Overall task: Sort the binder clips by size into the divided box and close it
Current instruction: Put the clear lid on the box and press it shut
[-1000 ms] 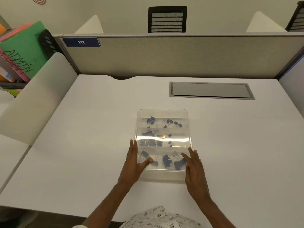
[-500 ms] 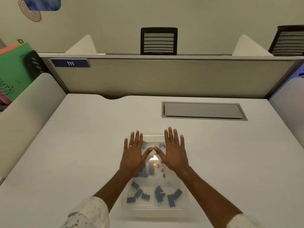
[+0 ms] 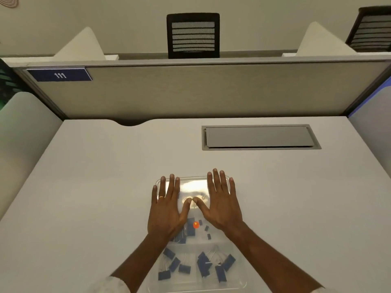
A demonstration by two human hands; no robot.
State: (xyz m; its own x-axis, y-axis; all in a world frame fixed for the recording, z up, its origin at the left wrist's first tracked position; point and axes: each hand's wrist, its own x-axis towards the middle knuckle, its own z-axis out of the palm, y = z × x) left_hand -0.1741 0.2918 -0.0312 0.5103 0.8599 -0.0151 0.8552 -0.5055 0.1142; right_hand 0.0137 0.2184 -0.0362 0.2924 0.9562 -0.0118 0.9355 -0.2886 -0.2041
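Your left hand and right hand lie flat with fingers straight and spread, thumb tips touching, and press the far half of the clear divided box. A second ago they sat at its near edge. The box lies on the white desk straight before you, its long axis running away from you, with blue binder clips inside. The blue plate on the partition reads "111".

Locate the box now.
Head view, bottom centre: the box sits on the desk, nearer than the hatch, with the left hand and right hand flat on its far half.
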